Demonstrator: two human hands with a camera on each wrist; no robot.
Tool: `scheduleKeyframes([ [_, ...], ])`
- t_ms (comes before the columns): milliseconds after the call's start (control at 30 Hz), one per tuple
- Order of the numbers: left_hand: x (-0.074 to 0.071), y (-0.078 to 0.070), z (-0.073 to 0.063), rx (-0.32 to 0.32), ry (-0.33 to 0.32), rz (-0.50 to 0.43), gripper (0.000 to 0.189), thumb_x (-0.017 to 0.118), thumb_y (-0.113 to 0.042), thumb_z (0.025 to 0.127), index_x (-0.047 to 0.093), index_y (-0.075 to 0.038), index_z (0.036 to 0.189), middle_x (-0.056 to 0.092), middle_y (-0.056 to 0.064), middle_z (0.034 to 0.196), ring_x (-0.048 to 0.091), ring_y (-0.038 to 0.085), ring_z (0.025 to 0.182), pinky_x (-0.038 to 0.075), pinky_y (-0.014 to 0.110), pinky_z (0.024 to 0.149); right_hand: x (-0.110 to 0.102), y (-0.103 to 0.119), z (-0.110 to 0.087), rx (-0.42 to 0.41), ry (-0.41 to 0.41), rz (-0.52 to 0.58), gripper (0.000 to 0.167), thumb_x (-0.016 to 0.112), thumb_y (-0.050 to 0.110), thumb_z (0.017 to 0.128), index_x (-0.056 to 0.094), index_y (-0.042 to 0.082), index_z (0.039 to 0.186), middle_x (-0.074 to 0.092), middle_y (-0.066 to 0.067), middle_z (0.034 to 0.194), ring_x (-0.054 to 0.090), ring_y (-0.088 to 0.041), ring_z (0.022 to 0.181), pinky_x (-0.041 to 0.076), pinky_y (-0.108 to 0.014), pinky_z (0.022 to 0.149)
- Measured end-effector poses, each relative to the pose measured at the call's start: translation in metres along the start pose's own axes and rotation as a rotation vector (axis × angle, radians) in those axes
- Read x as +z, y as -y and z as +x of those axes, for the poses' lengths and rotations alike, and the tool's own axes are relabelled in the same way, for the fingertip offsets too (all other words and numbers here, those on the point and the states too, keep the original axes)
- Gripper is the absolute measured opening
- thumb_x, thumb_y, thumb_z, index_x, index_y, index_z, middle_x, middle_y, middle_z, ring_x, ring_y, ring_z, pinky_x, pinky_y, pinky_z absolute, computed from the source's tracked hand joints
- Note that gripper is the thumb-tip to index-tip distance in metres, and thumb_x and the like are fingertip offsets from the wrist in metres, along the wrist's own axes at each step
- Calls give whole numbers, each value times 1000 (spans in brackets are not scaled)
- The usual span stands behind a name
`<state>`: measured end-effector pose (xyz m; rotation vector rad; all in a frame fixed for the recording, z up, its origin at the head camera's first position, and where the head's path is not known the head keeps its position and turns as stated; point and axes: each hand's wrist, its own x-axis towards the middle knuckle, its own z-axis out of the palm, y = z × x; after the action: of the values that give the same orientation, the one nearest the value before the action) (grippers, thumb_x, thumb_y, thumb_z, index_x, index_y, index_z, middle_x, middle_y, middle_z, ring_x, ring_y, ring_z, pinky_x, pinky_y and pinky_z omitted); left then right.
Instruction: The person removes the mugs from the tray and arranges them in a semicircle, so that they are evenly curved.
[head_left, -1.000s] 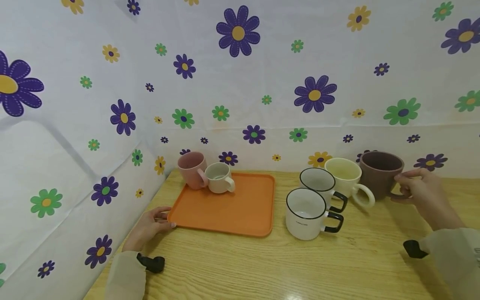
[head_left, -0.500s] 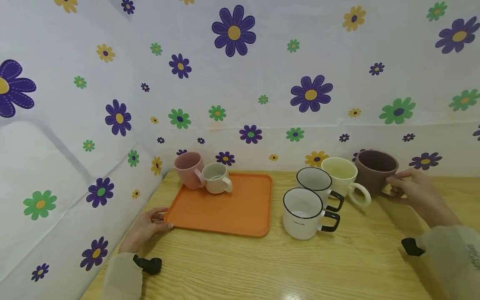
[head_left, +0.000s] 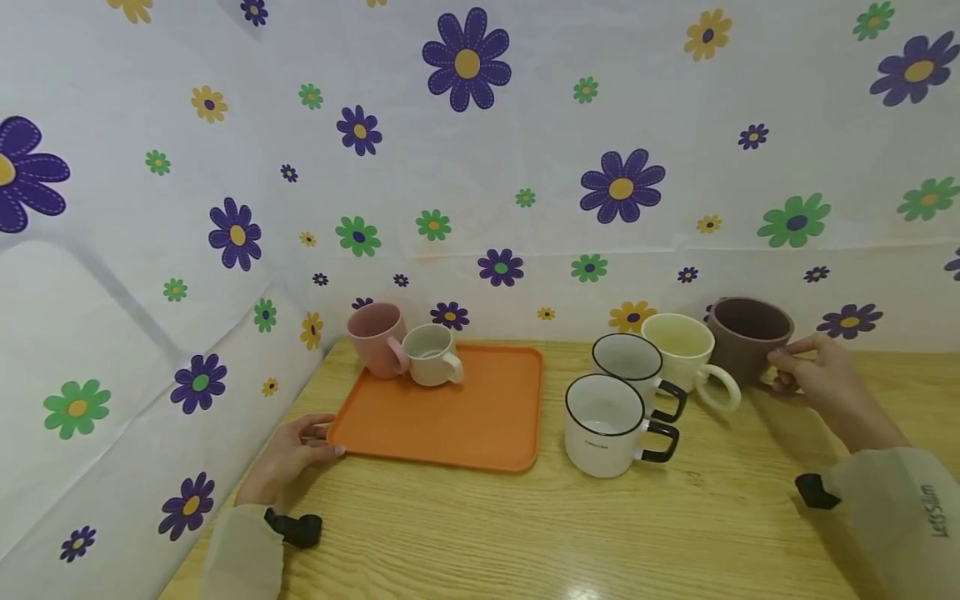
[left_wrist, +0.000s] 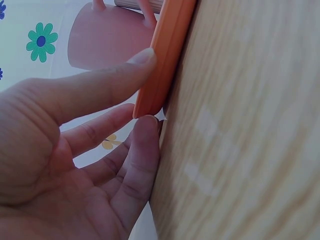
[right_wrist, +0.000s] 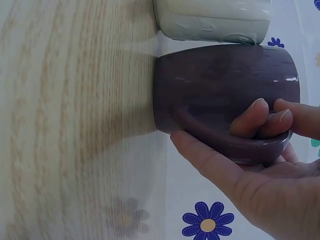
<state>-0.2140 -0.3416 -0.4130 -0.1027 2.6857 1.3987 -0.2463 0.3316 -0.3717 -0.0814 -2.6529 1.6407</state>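
My right hand (head_left: 832, 383) grips the handle of a dark brown mug (head_left: 742, 337) at the back right. In the right wrist view, fingertips pass through the handle (right_wrist: 215, 135) and the mug's base is at the wooden tabletop. A pale yellow mug (head_left: 675, 350) stands right beside it. My left hand (head_left: 288, 458) holds the front left corner of an orange tray (head_left: 450, 425); in the left wrist view, the thumb (left_wrist: 142, 57) lies on the tray's edge and another fingertip meets its corner. A pink mug (head_left: 375, 337) and a small off-white cup (head_left: 431, 354) stand at the tray's back left.
Two white mugs with black rims and handles, a front one (head_left: 603, 433) and a back one (head_left: 626, 358), stand between tray and yellow mug. A flower-printed cloth (head_left: 540, 125) rises behind and left of the wooden table (head_left: 465, 533).
The brown mug has shifted slightly left, closer to the yellow mug, with my right hand on its handle. My left hand keeps its place at the tray corner. The head view has turned slightly.
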Motion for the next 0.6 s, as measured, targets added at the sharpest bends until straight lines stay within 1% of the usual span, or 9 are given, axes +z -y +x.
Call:
scheduleKeyframes([
  [167,-1,-1,0,-4,-3,-6,66,78,-10,89,46,10,144,58,31,126,63,35,107,55,33,83,2,0,2,-11,-9,16,23,42,11,108,37,-11,112,51,-8,82,57,-10,71,57,-26,68],
  [300,0,-2,-1,5,-1,-15,67,78,-10,89,45,11,144,58,31,126,63,34,107,54,31,81,3,0,2,-11,-17,23,23,43,11,108,37,-11,111,52,-7,81,57,-10,70,57,-26,68],
  [600,0,1,1,2,0,-9,66,77,-10,90,45,10,144,58,31,127,63,35,107,55,33,84,4,0,1,-16,-42,20,23,45,9,107,38,-13,112,56,-6,80,58,-9,68,58,-26,66],
])
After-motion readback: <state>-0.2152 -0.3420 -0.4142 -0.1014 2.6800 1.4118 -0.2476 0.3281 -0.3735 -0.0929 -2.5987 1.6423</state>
